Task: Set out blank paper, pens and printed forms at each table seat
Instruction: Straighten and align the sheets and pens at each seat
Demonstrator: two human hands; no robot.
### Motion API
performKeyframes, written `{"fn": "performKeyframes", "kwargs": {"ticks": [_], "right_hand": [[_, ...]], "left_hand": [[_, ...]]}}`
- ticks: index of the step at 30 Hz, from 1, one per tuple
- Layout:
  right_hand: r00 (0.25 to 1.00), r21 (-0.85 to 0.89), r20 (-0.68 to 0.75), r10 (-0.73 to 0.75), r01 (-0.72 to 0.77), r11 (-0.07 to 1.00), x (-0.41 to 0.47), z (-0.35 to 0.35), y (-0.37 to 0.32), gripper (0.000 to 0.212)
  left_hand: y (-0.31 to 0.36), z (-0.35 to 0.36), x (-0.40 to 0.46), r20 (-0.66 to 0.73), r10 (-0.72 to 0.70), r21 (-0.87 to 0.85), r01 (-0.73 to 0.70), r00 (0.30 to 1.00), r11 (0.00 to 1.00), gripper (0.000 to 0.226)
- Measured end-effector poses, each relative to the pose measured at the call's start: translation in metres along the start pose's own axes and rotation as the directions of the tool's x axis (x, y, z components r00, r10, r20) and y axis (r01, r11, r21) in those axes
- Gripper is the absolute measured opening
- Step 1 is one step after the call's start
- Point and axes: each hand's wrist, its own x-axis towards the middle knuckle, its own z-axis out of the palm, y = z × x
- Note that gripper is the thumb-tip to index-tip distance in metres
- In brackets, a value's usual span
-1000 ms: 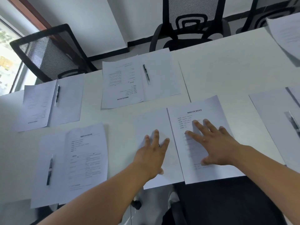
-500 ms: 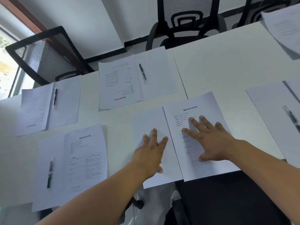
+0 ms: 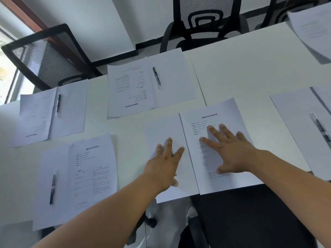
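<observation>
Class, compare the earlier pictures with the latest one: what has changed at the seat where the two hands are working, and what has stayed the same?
Almost nothing changed. The left hand stays flat on the blank sheet, over a pen, and the right hand stays spread on the printed form. Nothing was gripped or released; only the camera view shifted slightly.

One view only, head-mounted on the person at the near edge of the bench [image 3: 241, 68]. It looks forward and steeply down across the top, wide-angle, with edges bowed. It sits close: both forearms enter from the bottom of the frame. The far side takes in the mesh chairs [image 3: 202, 18] and the white wall [image 3: 107, 24] beyond.
</observation>
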Motion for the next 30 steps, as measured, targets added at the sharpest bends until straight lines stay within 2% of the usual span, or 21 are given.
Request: {"fn": "performKeyframes", "kwargs": {"ticks": [6, 12, 19, 23, 30], "right_hand": [[1.000, 0.006, 0.007, 0.006, -0.006, 1.000, 0.001, -0.001, -0.002, 0.126], [1.000, 0.030, -0.017, 0.004, -0.003, 1.000, -0.005, -0.004, -0.011, 0.126], [0.999, 0.076, -0.048, -0.014, 0.018, 0.997, -0.012, -0.017, -0.034, 0.121], [0.990, 0.130, -0.130, -0.048, 0.065, 0.989, -0.008, -0.050, -0.064, 0.114], [0.944, 0.037, -0.290, -0.156, 0.174, 0.984, -0.006, -0.119, -0.133, 0.111]], "left_hand": [[-0.003, 0.002, -0.002, -0.022, -0.004, 0.007, 0.004, 1.000, 1.000, 0.126], [-0.009, 0.005, -0.001, -0.064, 0.009, 0.089, -0.003, 0.998, 0.996, 0.126], [-0.023, -0.009, -0.027, -0.112, -0.014, 0.067, 0.021, 0.994, 0.998, 0.124], [-0.049, -0.026, -0.060, -0.141, -0.085, 0.059, 0.094, 0.986, 0.994, 0.123], [-0.107, -0.059, -0.121, -0.225, -0.217, 0.010, 0.225, 0.950, 0.974, 0.121]]}}
